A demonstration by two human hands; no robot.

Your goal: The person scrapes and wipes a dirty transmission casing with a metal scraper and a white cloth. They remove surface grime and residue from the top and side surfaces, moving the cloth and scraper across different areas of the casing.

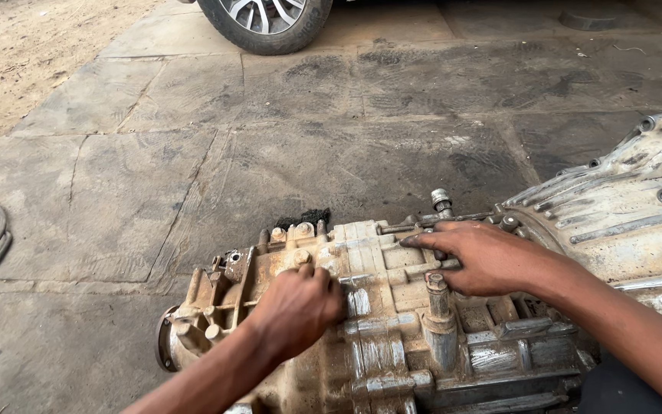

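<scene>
- Left hand [294, 305] rests knuckles-up on the greasy gearbox [392, 337], fingers curled closed against the casing.
- Right hand [484, 257] lies flat, fingers spread open on the gearbox top.
- An upright stud [437, 295] stands just below those fingers.
- The gearbox lies on the stone floor [193, 153]; a car wheel [266, 19] is well beyond.

bright daylight | soft shadows | sharp focus | slight edge distortion

grimy, matt cast-metal gearbox [392, 330] on rough, stained concrete floor [193, 153]

Rust-stained silver gearbox [392, 337], grey paving [193, 153]
</scene>
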